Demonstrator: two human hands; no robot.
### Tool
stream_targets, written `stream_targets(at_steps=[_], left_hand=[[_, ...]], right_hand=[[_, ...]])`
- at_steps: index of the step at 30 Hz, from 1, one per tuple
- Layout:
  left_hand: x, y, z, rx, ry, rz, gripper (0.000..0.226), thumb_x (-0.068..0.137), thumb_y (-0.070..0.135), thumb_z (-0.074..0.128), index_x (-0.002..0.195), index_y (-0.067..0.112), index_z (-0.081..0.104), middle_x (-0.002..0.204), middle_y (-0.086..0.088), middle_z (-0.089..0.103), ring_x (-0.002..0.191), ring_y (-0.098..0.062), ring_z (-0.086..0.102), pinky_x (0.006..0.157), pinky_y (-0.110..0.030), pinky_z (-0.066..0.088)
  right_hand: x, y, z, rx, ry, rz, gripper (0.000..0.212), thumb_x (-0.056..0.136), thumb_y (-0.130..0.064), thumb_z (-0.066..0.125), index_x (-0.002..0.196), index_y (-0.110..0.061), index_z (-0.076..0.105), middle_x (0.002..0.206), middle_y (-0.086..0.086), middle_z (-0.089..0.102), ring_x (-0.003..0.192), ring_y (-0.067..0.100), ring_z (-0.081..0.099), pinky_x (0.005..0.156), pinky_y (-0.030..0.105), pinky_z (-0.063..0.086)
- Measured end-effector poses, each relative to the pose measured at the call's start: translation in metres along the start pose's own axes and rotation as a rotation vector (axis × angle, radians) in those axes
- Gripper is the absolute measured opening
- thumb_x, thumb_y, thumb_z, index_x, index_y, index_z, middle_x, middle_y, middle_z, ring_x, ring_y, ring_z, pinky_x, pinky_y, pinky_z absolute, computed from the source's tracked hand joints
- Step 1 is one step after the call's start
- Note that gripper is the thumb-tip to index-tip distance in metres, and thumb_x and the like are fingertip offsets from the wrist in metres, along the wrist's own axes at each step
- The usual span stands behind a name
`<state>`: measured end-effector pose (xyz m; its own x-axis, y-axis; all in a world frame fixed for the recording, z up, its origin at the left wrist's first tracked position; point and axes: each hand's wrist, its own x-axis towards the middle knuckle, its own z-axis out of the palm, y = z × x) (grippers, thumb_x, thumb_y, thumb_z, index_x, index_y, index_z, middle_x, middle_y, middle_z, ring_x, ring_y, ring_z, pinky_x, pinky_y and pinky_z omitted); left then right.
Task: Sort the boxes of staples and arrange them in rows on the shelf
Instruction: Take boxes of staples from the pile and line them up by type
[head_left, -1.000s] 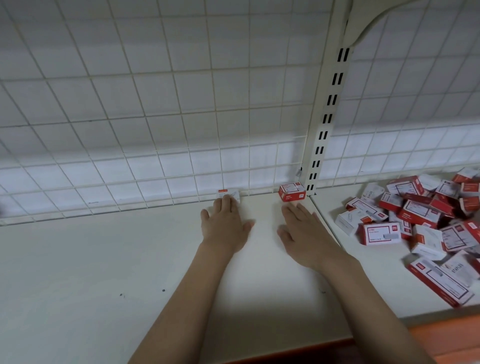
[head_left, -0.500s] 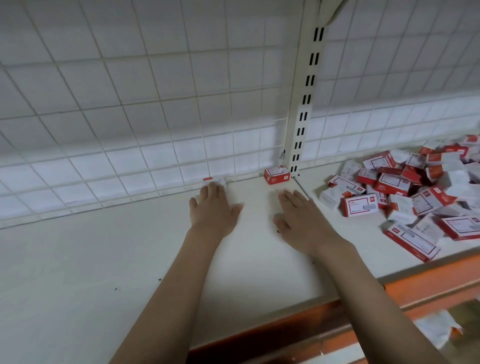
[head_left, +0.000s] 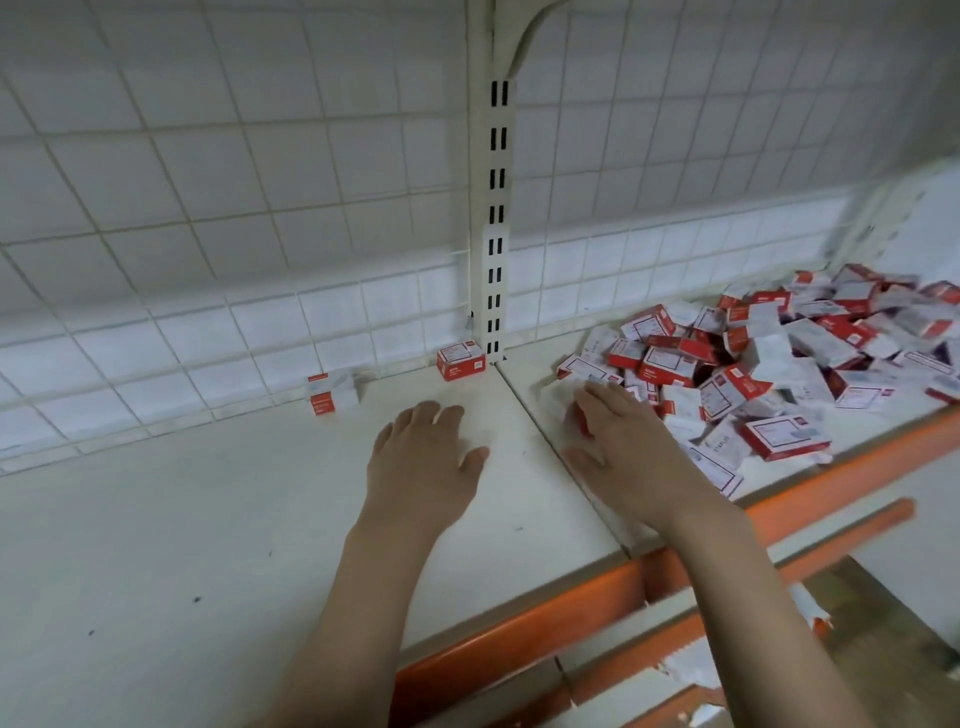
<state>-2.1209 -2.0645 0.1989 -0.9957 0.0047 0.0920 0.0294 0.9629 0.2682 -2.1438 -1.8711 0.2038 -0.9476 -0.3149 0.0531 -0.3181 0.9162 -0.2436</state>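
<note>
Nearest me runs the orange front edge (head_left: 519, 623) of the shelf (head_left: 182, 519), with a lower orange rail showing under it at the right. My left hand (head_left: 423, 457) lies palm down on the white shelf just left of the seam between the two shelf boards, fingers loose and slightly spread, holding nothing. My right hand (head_left: 618, 447) reaches across that seam onto the right board, its fingers laid over a small box (head_left: 563, 397) at the near left edge of the pile; whether they are curled round it or only resting on it I cannot tell, as the frame is blurred there. The pile of staple boxes (head_left: 779, 374) sprawls over the right board from my fingers to the back right corner, red-and-white cartons tumbled at all angles, some flat, some tilted on others, one lying near the front edge. Farther back on the left board, a pale box with a red end (head_left: 332, 392) sits against the wire grid back (head_left: 208, 234), and a red box (head_left: 461, 359) stands in the back right corner of that board, just beside the slotted upright post (head_left: 497, 234). These two are well apart from each other.
</note>
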Motion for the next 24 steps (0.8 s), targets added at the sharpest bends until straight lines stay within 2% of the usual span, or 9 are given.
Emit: stream_targets(at_steps=[4, 7, 10, 14, 19, 24], left_hand=[[-0.003, 0.032, 0.008, -0.031, 0.025, 0.039, 0.056, 0.095, 0.044, 0.04, 0.144, 0.022, 0.028, 0.148, 0.001, 0.029, 0.136, -0.017, 0.025, 0.11, -0.03, 0.022], [-0.006, 0.047, 0.013, -0.052, 0.05, 0.051, 0.056, 0.094, 0.044, 0.041, 0.144, 0.022, 0.028, 0.148, 0.001, 0.03, 0.136, -0.017, 0.026, 0.109, -0.029, 0.023], [-0.009, 0.053, 0.016, -0.059, 0.058, 0.039, 0.057, 0.094, 0.045, 0.042, 0.145, 0.023, 0.028, 0.149, 0.001, 0.029, 0.137, -0.017, 0.025, 0.11, -0.03, 0.023], [-0.015, 0.051, 0.016, -0.044, 0.059, -0.012, 0.059, 0.093, 0.045, 0.043, 0.145, 0.022, 0.027, 0.15, 0.0, 0.029, 0.137, -0.017, 0.025, 0.111, -0.031, 0.024], [-0.015, 0.05, 0.013, -0.044, 0.085, -0.062, 0.061, 0.093, 0.042, 0.046, 0.145, 0.018, 0.027, 0.147, -0.001, 0.033, 0.135, -0.019, 0.029, 0.11, -0.032, 0.027], [-0.011, 0.051, 0.013, -0.074, 0.106, -0.084, 0.066, 0.092, 0.042, 0.048, 0.146, 0.013, 0.023, 0.147, -0.002, 0.033, 0.135, -0.017, 0.028, 0.109, -0.026, 0.023]], right_hand=[[-0.012, 0.034, -0.01, -0.015, 0.01, 0.004, 0.066, 0.094, -0.03, 0.048, 0.149, -0.014, 0.014, 0.156, 0.004, 0.014, 0.143, 0.019, 0.009, 0.115, 0.03, 0.006], [-0.016, 0.052, -0.013, 0.048, 0.023, 0.007, 0.064, 0.092, -0.023, 0.051, 0.147, -0.013, 0.019, 0.152, 0.004, 0.023, 0.139, 0.021, 0.018, 0.11, 0.024, 0.016], [-0.009, 0.064, -0.01, 0.062, 0.023, -0.025, 0.063, 0.09, -0.017, 0.052, 0.146, -0.013, 0.023, 0.147, 0.005, 0.031, 0.134, 0.024, 0.025, 0.107, 0.026, 0.023], [0.016, 0.073, -0.007, 0.021, 0.028, -0.089, 0.064, 0.085, -0.01, 0.05, 0.145, -0.015, 0.028, 0.147, 0.005, 0.031, 0.135, 0.022, 0.025, 0.108, 0.026, 0.022], [0.042, 0.079, -0.007, -0.028, -0.049, -0.105, 0.062, 0.084, -0.013, 0.056, 0.142, -0.013, 0.032, 0.147, 0.006, 0.033, 0.135, 0.024, 0.028, 0.109, 0.032, 0.026], [0.052, 0.083, -0.016, -0.02, -0.132, -0.146, 0.046, 0.084, -0.022, 0.062, 0.127, -0.013, 0.051, 0.126, 0.005, 0.054, 0.12, 0.023, 0.045, 0.096, 0.035, 0.041]])
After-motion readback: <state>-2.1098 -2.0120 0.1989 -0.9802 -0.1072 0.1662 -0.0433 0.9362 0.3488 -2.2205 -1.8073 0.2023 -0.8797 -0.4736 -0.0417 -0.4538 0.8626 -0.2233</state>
